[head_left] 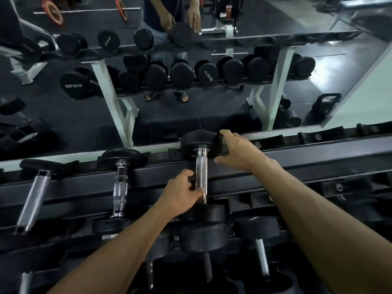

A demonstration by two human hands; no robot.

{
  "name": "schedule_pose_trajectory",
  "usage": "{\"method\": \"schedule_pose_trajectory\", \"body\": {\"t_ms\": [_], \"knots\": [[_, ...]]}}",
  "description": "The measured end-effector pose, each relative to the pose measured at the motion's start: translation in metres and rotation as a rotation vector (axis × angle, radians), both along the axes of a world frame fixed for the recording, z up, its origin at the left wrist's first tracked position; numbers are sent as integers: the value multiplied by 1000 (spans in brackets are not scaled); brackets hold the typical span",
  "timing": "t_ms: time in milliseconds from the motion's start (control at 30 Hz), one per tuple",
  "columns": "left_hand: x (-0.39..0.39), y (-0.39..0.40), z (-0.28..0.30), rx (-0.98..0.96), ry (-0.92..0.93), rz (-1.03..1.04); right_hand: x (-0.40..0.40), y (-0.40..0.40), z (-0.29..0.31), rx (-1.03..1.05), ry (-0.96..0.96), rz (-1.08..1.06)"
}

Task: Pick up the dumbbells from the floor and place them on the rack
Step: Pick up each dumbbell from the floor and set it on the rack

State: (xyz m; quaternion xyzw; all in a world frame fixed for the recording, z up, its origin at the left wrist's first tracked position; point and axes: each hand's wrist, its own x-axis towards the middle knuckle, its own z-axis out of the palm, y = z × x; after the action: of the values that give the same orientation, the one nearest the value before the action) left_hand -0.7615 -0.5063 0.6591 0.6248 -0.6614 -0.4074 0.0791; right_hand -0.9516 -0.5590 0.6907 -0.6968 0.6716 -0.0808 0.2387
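A black dumbbell [201, 166] with a knurled steel handle lies across the top tier of the black rack [297, 158], its far head against the mirror. My left hand [182, 193] grips the near part of the handle from the left. My right hand [237, 150] rests on the right side of the far head, fingers curled over its edge. The near head sits on the front rail below my left hand.
Two more dumbbells [119, 181] lie on the top tier to the left. Lower tiers hold other dumbbells [256, 230]. A wall mirror [191, 81] behind the rack reflects the racks, a barbell and a kettlebell [326, 105].
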Motion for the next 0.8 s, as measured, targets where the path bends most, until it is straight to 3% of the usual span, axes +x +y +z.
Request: {"method": "schedule_pose_trajectory", "body": {"t_ms": [367, 800], "knots": [[45, 34, 26, -358, -194, -335, 43, 76, 36, -33, 183, -18], [136, 88, 14, -531, -254, -837, 137, 203, 35, 70, 343, -292]]}}
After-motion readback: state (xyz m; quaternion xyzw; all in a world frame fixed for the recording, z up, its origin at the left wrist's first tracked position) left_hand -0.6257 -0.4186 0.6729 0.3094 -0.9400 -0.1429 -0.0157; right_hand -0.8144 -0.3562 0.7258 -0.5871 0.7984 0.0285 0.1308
